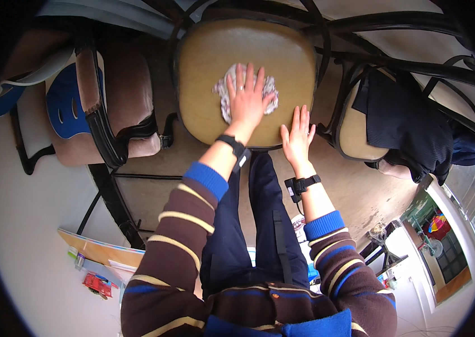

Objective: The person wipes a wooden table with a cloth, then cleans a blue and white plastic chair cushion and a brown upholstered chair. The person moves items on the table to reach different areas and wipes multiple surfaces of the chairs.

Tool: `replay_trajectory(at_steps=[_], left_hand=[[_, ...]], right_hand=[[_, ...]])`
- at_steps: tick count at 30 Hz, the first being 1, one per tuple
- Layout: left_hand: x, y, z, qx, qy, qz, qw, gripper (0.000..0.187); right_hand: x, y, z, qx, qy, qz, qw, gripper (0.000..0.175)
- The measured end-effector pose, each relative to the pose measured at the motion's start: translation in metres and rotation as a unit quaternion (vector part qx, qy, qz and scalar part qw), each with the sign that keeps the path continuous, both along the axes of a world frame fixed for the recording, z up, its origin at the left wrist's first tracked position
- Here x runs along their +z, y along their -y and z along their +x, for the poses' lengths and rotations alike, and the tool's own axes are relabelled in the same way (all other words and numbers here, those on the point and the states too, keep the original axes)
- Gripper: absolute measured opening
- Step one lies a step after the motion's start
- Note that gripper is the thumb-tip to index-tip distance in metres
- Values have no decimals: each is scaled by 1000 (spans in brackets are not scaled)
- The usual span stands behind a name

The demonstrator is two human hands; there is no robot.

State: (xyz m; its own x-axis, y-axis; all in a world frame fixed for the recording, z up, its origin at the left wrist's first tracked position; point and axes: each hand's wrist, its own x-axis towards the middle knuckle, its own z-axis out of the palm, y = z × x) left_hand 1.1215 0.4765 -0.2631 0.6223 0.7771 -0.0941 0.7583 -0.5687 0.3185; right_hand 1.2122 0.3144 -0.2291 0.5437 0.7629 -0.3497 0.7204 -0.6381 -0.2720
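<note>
A chair with a tan padded seat and a black frame stands in front of me. On the middle of the seat lies a crumpled white and purple patterned cloth. My left hand rests flat over the cloth, palm down with fingers apart, covering much of it. At the right front edge of the seat, my right hand is spread, its fingers on or just over the rim; contact is hard to tell. It holds nothing. Both wrists carry black straps with small devices.
To the left is a pinkish upholstered chair with a blue piece on it. Another tan chair at right carries dark clothing. Black chair legs and rails crowd the upper right. A red item lies at lower left.
</note>
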Motion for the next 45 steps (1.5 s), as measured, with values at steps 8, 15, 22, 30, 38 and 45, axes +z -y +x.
replay_trajectory(at_steps=[8,15,22,30,38,45], left_hand=[[-25,-90,56,95,147,107,979,97],[-21,-52,97,220,-16,119,968,88],[-5,52,86,-6,-16,52,998,82],[1,112,-10,-127,-39,3,991,90],[-4,36,-135,116,31,65,991,85],[-27,69,-123,389,152,96,903,68]], right_hand=[[-17,9,4,29,-29,25,999,88],[-19,22,20,31,-130,128,983,81],[-32,35,29,-122,-315,361,869,68],[-19,3,20,27,-69,218,973,55],[-30,-8,8,78,-19,133,988,61],[-30,-3,25,132,-58,111,983,69]])
